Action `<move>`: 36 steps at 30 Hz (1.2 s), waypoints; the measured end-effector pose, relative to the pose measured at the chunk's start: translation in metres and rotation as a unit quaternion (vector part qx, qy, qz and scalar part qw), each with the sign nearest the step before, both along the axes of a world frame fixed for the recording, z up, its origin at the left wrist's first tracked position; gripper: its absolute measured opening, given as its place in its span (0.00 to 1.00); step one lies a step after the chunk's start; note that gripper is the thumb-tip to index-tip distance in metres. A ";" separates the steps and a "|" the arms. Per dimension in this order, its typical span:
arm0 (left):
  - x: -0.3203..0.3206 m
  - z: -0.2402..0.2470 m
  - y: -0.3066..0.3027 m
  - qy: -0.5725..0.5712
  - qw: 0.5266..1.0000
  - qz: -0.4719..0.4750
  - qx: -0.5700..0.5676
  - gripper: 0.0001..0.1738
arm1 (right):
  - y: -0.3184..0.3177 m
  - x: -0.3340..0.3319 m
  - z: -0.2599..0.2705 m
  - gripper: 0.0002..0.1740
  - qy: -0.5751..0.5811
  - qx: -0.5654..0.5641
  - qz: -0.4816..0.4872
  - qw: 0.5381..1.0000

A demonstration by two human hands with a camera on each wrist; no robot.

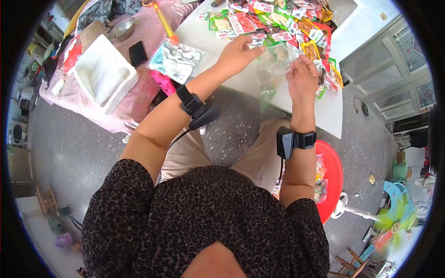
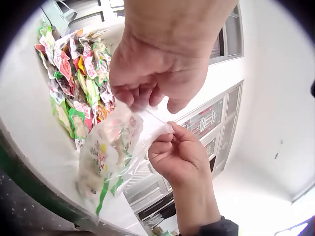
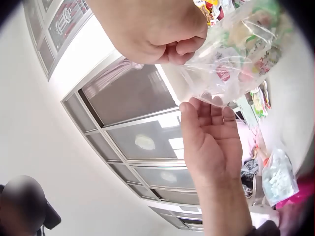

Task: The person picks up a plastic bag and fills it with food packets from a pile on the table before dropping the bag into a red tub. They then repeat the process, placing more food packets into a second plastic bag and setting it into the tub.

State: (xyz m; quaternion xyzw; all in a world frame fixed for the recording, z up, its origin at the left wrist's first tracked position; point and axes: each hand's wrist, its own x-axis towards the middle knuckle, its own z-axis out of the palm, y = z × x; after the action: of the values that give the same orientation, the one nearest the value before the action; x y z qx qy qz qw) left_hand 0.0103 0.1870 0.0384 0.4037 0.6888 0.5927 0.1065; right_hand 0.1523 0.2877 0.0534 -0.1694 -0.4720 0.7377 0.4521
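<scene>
A clear plastic bag (image 1: pixel 269 76) with small printed packets inside hangs between the two hands, over the near edge of the white table. The right hand (image 1: pixel 303 78) pinches the bag's top edge, its fingers curled in. At the other side of the opening is the left hand (image 1: pixel 238 56), thumb apart and fingers loosely bent. In the right wrist view, the left hand's fingertips (image 3: pixel 197 104) lie at the rim of the bag (image 3: pixel 236 61). The left wrist view shows the bag (image 2: pixel 106 157) below the left hand, with green and red print visible through it.
Colourful packets (image 1: pixel 278 21) are heaped across the white table (image 1: pixel 331 109). To the left, a pink-covered surface holds a white foam box (image 1: pixel 104 69), a phone (image 1: pixel 137 53) and a bag of white sachets (image 1: pixel 178 60). A red tub (image 1: pixel 331 185) and a fan (image 1: pixel 394 227) stand at right.
</scene>
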 end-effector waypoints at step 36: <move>0.020 0.027 0.003 0.039 0.988 -0.106 0.108 0.07 | 0.000 0.006 0.033 0.10 -0.160 0.310 -0.063 0.935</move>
State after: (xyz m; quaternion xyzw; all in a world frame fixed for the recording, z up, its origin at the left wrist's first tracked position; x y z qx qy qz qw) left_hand 0.0299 0.1897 0.0652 0.5064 0.5779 0.6326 0.0972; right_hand 0.1583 0.2873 0.0860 -0.1660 -0.7318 0.4875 0.4463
